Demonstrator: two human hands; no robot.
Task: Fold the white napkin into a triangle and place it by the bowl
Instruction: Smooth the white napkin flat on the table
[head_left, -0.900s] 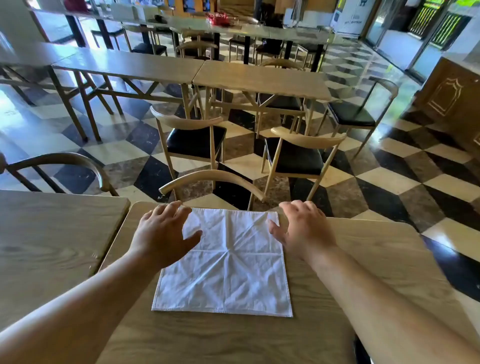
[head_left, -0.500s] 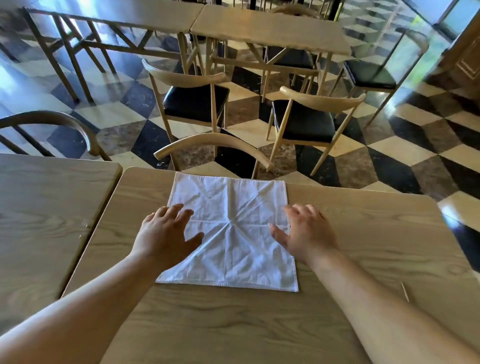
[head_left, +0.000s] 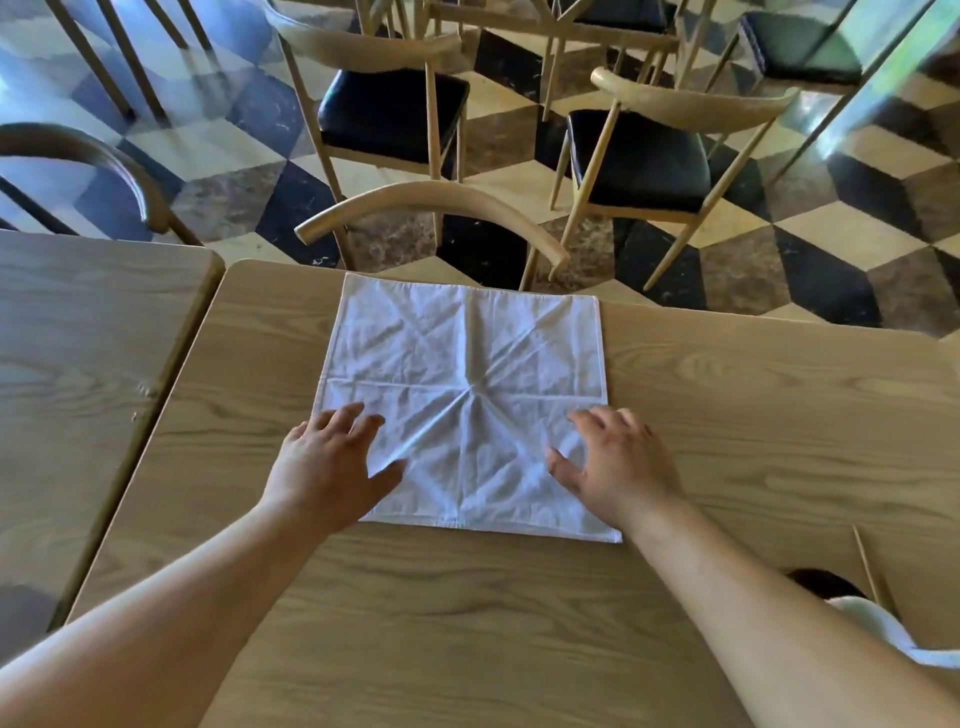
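A white napkin (head_left: 467, 384) lies spread flat as a square on the wooden table (head_left: 753, 415), creased in a star pattern from its middle. My left hand (head_left: 332, 462) rests palm down on its near left part, fingers apart. My right hand (head_left: 618, 462) rests the same way on its near right part. Neither hand grips the cloth. At the lower right, a white bowl (head_left: 878, 623) shows only partly behind my right forearm, with a thin wooden stick (head_left: 865, 566) beside it.
A second wooden table (head_left: 78, 374) stands close on the left with a narrow gap between. A curved wooden chair back (head_left: 431, 202) sits right behind the table's far edge. More black-seated chairs (head_left: 639, 156) stand on the chequered floor beyond.
Both hands have slid toward me along the napkin, from its far corners to its near half. The view has tilted downward, and the bowl has come into view at the lower right.
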